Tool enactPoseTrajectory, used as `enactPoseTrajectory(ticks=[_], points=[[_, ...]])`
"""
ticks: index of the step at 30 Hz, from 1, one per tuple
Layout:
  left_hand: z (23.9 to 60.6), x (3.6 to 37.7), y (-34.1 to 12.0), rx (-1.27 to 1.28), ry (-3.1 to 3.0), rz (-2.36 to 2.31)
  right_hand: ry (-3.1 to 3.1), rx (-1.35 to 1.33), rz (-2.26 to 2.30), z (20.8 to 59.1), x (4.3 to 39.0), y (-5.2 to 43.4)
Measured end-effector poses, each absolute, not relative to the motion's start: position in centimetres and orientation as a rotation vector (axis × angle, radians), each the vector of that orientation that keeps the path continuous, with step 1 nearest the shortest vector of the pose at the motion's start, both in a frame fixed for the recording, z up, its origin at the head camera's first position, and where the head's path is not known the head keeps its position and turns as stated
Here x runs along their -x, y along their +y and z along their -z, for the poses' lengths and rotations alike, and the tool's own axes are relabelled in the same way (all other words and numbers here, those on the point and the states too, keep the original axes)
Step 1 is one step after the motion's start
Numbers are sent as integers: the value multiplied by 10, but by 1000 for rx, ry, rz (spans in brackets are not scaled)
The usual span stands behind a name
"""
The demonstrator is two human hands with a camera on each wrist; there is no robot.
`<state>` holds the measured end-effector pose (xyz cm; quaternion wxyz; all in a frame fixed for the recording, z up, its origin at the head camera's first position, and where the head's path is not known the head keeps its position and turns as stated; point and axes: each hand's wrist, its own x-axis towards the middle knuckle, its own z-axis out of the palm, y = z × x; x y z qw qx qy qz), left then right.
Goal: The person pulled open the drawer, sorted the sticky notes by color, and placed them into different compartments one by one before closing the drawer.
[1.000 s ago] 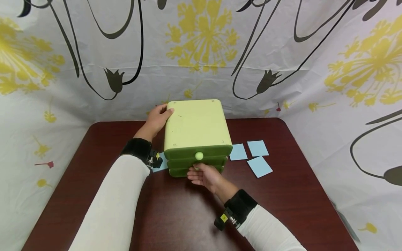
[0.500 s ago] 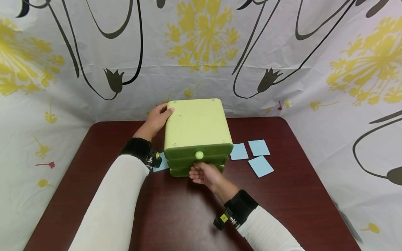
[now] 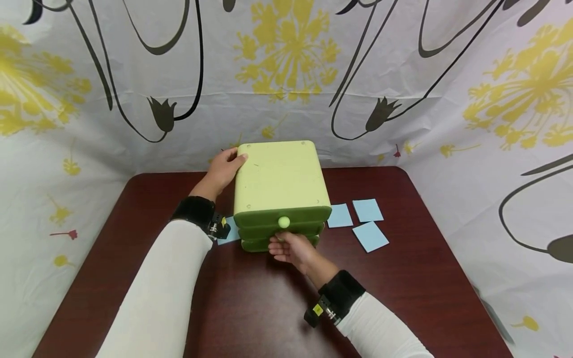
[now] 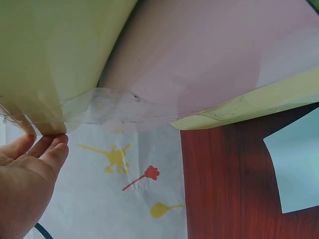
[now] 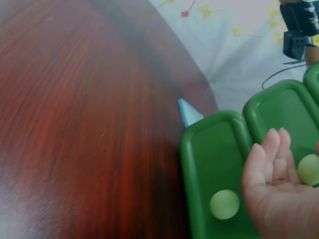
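Observation:
A small three-drawer box (image 3: 282, 174) with a pale yellow-green top and green drawer fronts stands on the table. My left hand (image 3: 222, 171) grips its back left corner, thumb on the top and fingers over the far edge. The left wrist view shows those fingertips (image 4: 60, 142) against the rear edge of the box's side. At the front, my right hand (image 3: 293, 251) pinches the middle drawer's round knob (image 5: 309, 169) between thumb and index finger, its other fingers loosely extended. The bottom drawer's knob (image 5: 224, 204) shows in the right wrist view. All drawers look pushed in.
Three light blue paper squares (image 3: 368, 211) lie to the right of the box on the dark red-brown table (image 3: 250, 308). Another blue square (image 3: 230, 231) sits at its left, partly covered. A patterned white cloth (image 3: 286, 114) hangs behind the table and along both sides.

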<state>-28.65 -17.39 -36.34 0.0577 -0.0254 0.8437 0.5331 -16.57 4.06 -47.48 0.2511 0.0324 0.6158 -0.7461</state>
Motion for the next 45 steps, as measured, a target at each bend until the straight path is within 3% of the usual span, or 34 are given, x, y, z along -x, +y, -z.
enactPoseTrajectory(ticks=[9, 25, 45], points=[[363, 287, -173, 97, 2565, -1615, 1734, -63, 1972, 486, 161, 47], [364, 288, -173, 86, 2560, -1627, 1828, -368, 1949, 516, 162, 41], [366, 289, -172, 81, 2575, -1646, 1914, -357, 1911, 518, 159, 40]])
